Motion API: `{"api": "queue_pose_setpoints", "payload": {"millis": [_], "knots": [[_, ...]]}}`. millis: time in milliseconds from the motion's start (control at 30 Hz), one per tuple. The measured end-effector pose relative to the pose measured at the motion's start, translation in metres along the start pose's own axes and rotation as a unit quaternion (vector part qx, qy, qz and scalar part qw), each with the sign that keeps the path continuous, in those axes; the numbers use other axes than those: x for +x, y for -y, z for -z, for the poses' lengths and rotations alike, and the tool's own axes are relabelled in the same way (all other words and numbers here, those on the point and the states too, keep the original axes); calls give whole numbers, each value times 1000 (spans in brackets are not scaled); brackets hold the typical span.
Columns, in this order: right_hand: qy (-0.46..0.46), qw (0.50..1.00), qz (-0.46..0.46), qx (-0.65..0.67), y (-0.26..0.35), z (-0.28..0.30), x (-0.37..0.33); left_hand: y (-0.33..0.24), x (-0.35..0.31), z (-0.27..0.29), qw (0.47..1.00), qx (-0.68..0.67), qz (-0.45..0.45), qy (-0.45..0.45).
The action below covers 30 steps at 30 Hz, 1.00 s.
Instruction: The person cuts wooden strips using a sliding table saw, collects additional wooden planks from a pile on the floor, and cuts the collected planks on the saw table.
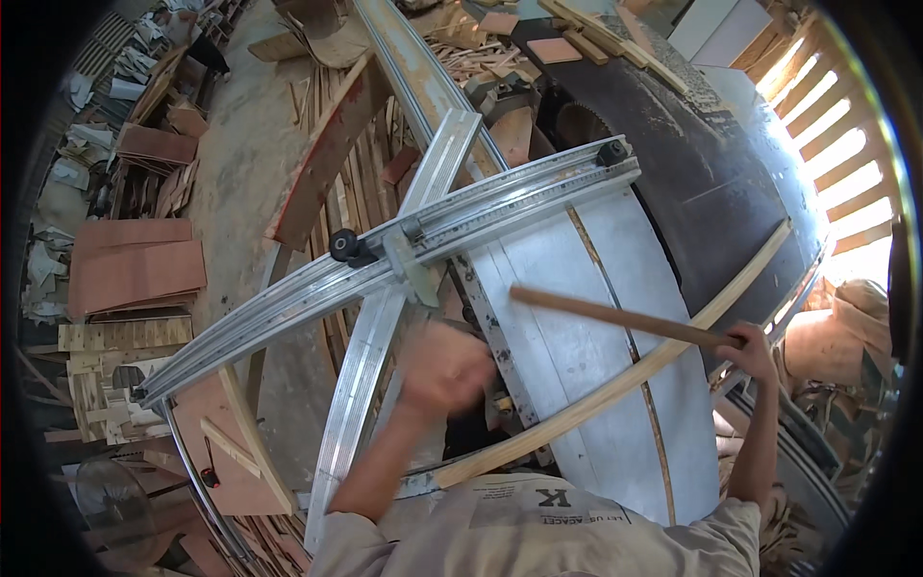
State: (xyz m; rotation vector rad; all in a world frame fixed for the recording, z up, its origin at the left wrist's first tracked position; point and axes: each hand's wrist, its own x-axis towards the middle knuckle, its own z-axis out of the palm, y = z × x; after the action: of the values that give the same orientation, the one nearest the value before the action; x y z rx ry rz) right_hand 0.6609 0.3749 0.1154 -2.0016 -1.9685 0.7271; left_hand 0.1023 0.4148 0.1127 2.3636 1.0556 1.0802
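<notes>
My right hand point(751, 354) is closed round one end of a brown wooden stick point(615, 317). The stick points left across the pale metal saw table point(630, 255). Beneath its right part, a long light wooden strip point(615, 397) lies slantwise over the table, near my body. My left hand point(447, 370) is smeared by motion, so its fingers cannot be made out. It is just below the greenish stop block point(411, 271) on the long aluminium fence point(519, 197), with nothing visible in it.
An aluminium crossbar point(361, 375) runs under the fence. Black knobs point(343, 244) stick up from the fence. Wood offcuts point(601, 43) lie on the dark table section point(707, 159). Reddish boards point(135, 264) are stacked at the left, and a fan point(113, 510) stands at lower left.
</notes>
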Motion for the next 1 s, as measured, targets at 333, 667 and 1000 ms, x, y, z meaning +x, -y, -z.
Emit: {"api": "queue_pose_setpoints", "payload": {"millis": [333, 667, 1000], "knots": [[-127, 977, 106, -135, 137, -85, 70, 156, 27, 132, 920, 279, 18, 275], [-9, 957, 270, 107, 329, -264, 73, 135, 45, 79, 850, 354, 379, 96], [24, 986, 156, 49, 381, -306, 103, 142, 51, 93, 875, 354, 232, 235]]}}
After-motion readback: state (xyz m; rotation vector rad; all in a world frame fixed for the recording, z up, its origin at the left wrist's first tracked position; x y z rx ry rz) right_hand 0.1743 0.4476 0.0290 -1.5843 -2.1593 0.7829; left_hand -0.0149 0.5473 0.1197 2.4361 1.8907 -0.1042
